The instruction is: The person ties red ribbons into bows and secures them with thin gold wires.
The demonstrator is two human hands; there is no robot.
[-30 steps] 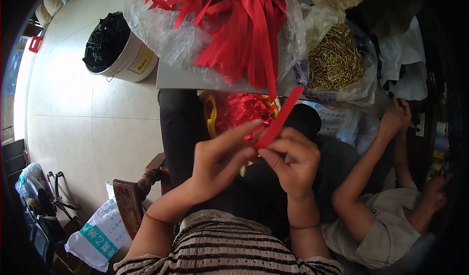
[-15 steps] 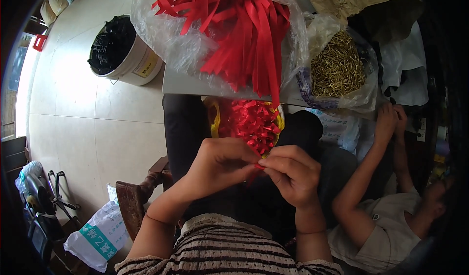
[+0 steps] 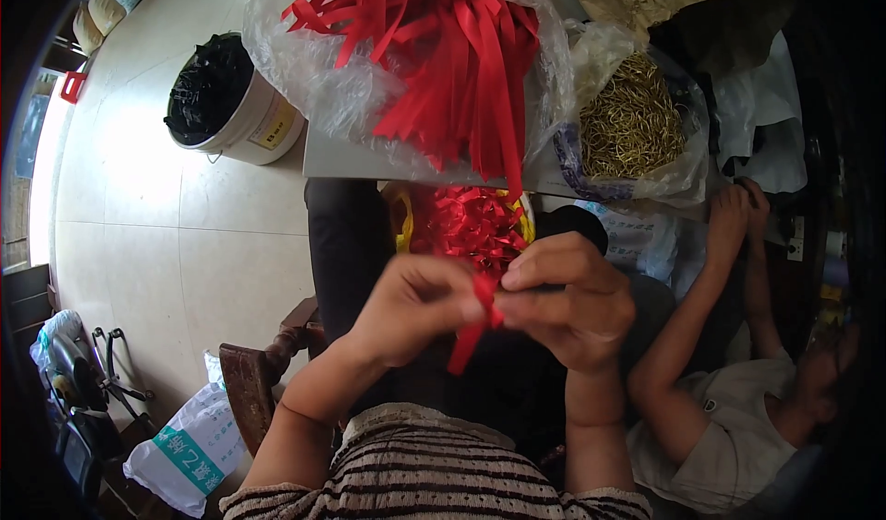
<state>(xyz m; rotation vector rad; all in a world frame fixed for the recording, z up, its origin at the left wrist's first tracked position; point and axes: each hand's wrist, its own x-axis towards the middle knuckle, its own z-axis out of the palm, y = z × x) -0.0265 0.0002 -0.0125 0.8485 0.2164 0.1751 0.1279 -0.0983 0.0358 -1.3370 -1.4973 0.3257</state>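
- We see a big tiled floor (image 3: 166,243) on the left side, pale and shiny.
- A grey table (image 3: 341,158) sits at the top, and its near edge is just above our knees.
- On the table lies a big clear plastic bag (image 3: 305,86) full of long red ribbon strips (image 3: 461,68). Some strips hang over the near edge of the table.
- Beside it, toward the right edge of the table, sits another clear bag with thin gold wires (image 3: 632,128) inside.
- On the floor, near the left corner of the table, stands a white bucket (image 3: 245,123) with a black bag in it.
- Another person (image 3: 729,428) sits low on our right, in a pale shirt, with one hand up by the right edge of the table.
- Below the table edge, above our lap, we see a heap of curled red ribbon bows (image 3: 475,225) in a yellow holder.
- Our left hand (image 3: 411,308) is curled nearly closed. Its thumb and fingers pinch the small red ribbon piece (image 3: 475,322).
- Our right hand (image 3: 572,303) is also curled nearly closed, and its fingertips pinch the same ribbon piece from the other side.
- The red ribbon piece is between our two hands, over our lap, and its loose end hangs down.
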